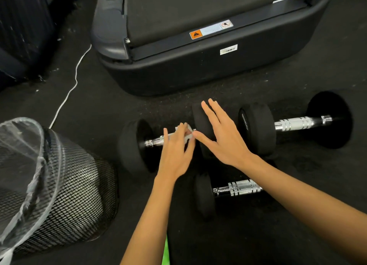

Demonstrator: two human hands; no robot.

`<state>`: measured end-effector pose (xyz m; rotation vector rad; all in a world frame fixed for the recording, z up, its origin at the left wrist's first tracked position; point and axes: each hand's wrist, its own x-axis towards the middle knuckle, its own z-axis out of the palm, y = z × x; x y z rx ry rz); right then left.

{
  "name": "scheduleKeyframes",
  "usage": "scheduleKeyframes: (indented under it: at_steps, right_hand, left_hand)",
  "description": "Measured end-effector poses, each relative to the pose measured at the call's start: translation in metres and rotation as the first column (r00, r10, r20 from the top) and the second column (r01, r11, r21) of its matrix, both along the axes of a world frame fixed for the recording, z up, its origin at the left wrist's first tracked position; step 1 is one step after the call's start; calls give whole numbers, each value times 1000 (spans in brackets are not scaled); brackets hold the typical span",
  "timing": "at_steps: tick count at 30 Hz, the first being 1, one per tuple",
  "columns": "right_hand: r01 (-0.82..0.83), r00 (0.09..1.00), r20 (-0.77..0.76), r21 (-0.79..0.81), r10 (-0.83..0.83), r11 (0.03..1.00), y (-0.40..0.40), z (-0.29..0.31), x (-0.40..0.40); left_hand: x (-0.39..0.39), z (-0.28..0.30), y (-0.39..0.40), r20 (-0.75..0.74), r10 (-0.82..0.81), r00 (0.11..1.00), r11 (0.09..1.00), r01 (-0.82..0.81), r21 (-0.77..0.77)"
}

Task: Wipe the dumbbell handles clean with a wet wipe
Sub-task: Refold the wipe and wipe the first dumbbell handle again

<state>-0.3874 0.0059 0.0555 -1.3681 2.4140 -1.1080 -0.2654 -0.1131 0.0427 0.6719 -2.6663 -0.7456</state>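
Three black dumbbells with chrome handles lie on the dark floor. On the left dumbbell point(135, 145), my left hand point(175, 151) presses a white wet wipe point(187, 134) against the chrome handle point(155, 142). My right hand point(220, 133) rests flat with fingers spread on that dumbbell's right weight head point(200, 117). A second dumbbell point(256, 125) lies to the right with its handle point(297, 123) bare. The third dumbbell point(204, 195) sits nearer me, its handle point(240, 187) partly under my right forearm.
A black mesh bin point(65, 195) with a clear plastic liner stands at the left. A treadmill's rear end point(198, 66) lies just beyond the dumbbells. A white cable point(73, 86) runs across the floor. A dark object point(23, 30) sits at top left.
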Motion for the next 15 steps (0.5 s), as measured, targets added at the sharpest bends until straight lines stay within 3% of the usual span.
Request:
scheduleKeyframes:
  at_steps: [6, 10, 15]
  right_hand:
    - [-37, 996, 76, 4, 37, 999, 2, 0, -5]
    - [-44, 998, 35, 29, 43, 999, 1, -1, -7]
    - [-41, 998, 40, 24, 40, 999, -2, -2, -6]
  left_hand:
    - [9, -8, -18, -22, -27, 999, 999, 28, 33]
    - [-5, -16, -20, 2, -22, 1000, 996, 22, -85]
    - [-15, -24, -17, 152, -23, 988, 910, 83, -407]
